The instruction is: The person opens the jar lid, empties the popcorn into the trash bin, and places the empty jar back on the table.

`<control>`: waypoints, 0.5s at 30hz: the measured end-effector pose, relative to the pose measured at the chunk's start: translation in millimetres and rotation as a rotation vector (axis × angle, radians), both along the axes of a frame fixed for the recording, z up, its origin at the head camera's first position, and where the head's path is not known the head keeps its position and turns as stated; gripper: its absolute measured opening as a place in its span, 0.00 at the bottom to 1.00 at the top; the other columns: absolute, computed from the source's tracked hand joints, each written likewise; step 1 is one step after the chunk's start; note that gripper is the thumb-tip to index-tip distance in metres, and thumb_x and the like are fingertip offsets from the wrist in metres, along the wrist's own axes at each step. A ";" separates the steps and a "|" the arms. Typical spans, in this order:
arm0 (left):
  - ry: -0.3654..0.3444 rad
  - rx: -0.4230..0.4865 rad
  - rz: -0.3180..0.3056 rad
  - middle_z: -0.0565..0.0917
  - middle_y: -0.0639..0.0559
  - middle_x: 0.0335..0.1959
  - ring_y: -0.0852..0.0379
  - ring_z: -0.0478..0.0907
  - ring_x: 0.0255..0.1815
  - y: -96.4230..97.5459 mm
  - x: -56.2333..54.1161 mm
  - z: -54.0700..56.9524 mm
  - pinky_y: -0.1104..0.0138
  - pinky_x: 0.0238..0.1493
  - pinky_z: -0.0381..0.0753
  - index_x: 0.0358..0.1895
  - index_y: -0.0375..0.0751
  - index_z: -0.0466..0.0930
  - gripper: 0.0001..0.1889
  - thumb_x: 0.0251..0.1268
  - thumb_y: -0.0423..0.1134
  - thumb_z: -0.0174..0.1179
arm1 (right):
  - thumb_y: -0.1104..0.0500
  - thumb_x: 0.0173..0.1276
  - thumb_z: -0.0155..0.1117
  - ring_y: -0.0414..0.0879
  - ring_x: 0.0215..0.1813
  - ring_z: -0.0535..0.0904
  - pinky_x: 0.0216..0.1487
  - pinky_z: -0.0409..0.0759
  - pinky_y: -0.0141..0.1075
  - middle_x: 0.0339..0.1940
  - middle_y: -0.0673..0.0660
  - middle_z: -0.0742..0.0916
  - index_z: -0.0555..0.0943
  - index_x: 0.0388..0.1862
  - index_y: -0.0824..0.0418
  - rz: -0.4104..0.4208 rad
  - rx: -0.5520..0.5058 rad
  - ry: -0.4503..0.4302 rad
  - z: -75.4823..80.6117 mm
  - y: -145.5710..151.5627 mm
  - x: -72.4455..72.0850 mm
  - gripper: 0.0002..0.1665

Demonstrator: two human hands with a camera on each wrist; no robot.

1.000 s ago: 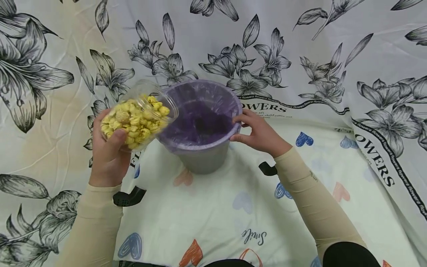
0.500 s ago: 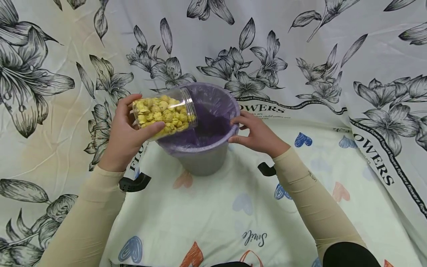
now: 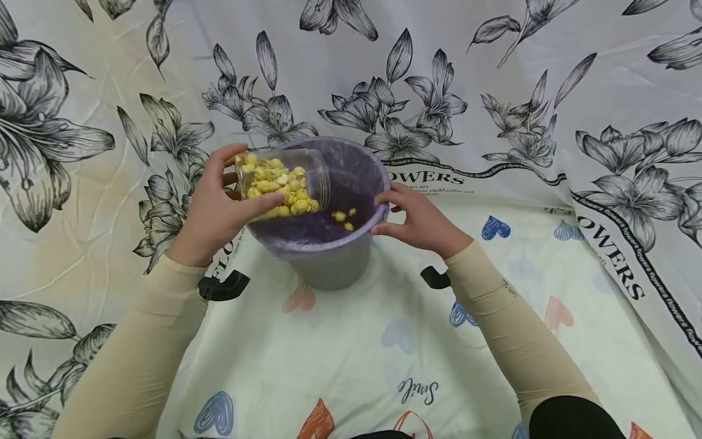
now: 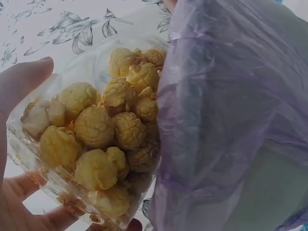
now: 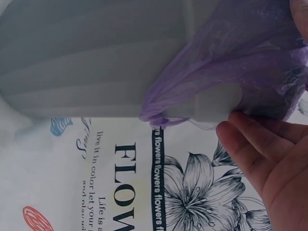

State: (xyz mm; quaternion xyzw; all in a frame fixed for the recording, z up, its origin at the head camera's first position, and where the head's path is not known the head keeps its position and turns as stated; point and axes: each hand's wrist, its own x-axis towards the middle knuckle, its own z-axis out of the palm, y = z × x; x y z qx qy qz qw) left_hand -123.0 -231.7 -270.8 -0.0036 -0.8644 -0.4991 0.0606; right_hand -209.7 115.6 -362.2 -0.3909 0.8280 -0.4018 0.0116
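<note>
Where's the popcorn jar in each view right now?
Head: the jar is left of centre, tilted, its mouth over the bin.
Left wrist: the jar is left of centre.
Right wrist: not in it.
Shared landmark: the purple bag, right in left wrist, upper right in right wrist.

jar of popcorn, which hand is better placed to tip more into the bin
The left, most likely: the left hand grips the jar, tilted over the bin, while the right hand holds the bin's right side.
</note>
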 end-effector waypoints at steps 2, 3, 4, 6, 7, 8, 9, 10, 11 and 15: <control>0.004 -0.023 -0.010 0.59 0.53 0.81 0.48 0.68 0.66 0.5 -1.4 2.3 0.55 0.48 0.77 0.82 0.68 0.55 0.51 0.59 0.52 0.79 | 0.55 0.64 0.81 0.50 0.57 0.77 0.60 0.80 0.50 0.55 0.56 0.81 0.82 0.56 0.62 0.000 -0.003 0.007 -0.3 0.0 -0.2 0.25; 0.004 -0.029 -0.016 0.59 0.54 0.81 0.48 0.67 0.67 0.8 -2.1 3.3 0.54 0.50 0.77 0.82 0.69 0.55 0.51 0.59 0.52 0.79 | 0.55 0.64 0.81 0.50 0.56 0.77 0.59 0.80 0.49 0.55 0.55 0.81 0.82 0.56 0.62 -0.002 -0.003 0.007 -0.2 0.0 -0.1 0.26; 0.006 -0.037 -0.022 0.59 0.54 0.82 0.47 0.67 0.68 1.1 -2.6 4.1 0.53 0.50 0.76 0.83 0.69 0.55 0.51 0.59 0.52 0.78 | 0.55 0.64 0.81 0.50 0.56 0.77 0.59 0.80 0.49 0.55 0.56 0.81 0.82 0.56 0.62 -0.003 -0.005 0.008 -0.2 0.0 0.0 0.26; 0.010 -0.057 -0.032 0.59 0.54 0.82 0.46 0.66 0.70 1.7 -3.7 5.3 0.51 0.52 0.76 0.83 0.69 0.56 0.51 0.59 0.52 0.78 | 0.54 0.64 0.81 0.50 0.56 0.77 0.59 0.80 0.48 0.54 0.55 0.81 0.82 0.56 0.62 -0.007 -0.002 0.009 0.2 -0.2 0.1 0.26; 0.011 -0.065 -0.037 0.58 0.54 0.82 0.46 0.66 0.70 2.0 -4.2 5.8 0.51 0.53 0.76 0.83 0.69 0.56 0.52 0.59 0.52 0.79 | 0.54 0.64 0.81 0.50 0.56 0.78 0.59 0.80 0.47 0.54 0.55 0.81 0.82 0.56 0.62 -0.009 0.001 0.010 0.3 -0.3 0.0 0.26; 0.011 -0.079 -0.039 0.59 0.54 0.82 0.46 0.66 0.70 2.4 -4.7 6.2 0.50 0.54 0.76 0.83 0.68 0.56 0.52 0.58 0.53 0.79 | 0.54 0.64 0.81 0.50 0.56 0.77 0.59 0.80 0.47 0.54 0.55 0.81 0.82 0.56 0.62 -0.012 0.003 0.007 0.7 -0.4 0.2 0.26; 0.010 -0.087 -0.042 0.58 0.54 0.82 0.45 0.66 0.70 2.8 -5.3 6.7 0.50 0.55 0.76 0.83 0.68 0.56 0.52 0.58 0.53 0.79 | 0.54 0.64 0.81 0.50 0.56 0.77 0.60 0.80 0.47 0.55 0.55 0.81 0.82 0.56 0.62 -0.014 0.005 0.004 1.0 -0.5 0.3 0.26; 0.008 -0.094 -0.046 0.58 0.54 0.82 0.46 0.65 0.70 3.2 -5.9 7.1 0.50 0.55 0.76 0.83 0.68 0.56 0.52 0.58 0.53 0.79 | 0.54 0.64 0.81 0.50 0.56 0.77 0.60 0.80 0.47 0.55 0.56 0.81 0.82 0.56 0.62 -0.016 0.007 0.003 1.2 -0.6 0.3 0.27; 0.005 -0.101 -0.050 0.58 0.54 0.82 0.45 0.65 0.70 3.6 -6.2 7.6 0.49 0.56 0.76 0.83 0.68 0.55 0.52 0.58 0.54 0.79 | 0.54 0.64 0.81 0.50 0.56 0.77 0.60 0.79 0.46 0.55 0.56 0.81 0.82 0.57 0.62 -0.018 0.011 0.001 1.3 -0.6 0.4 0.27; -0.007 -0.133 -0.061 0.57 0.53 0.83 0.45 0.65 0.68 5.7 -7.6 9.9 0.47 0.56 0.75 0.84 0.68 0.55 0.52 0.59 0.55 0.78 | 0.53 0.64 0.81 0.50 0.57 0.77 0.60 0.79 0.46 0.56 0.56 0.81 0.82 0.57 0.62 -0.019 0.010 0.002 0.4 -0.6 0.5 0.27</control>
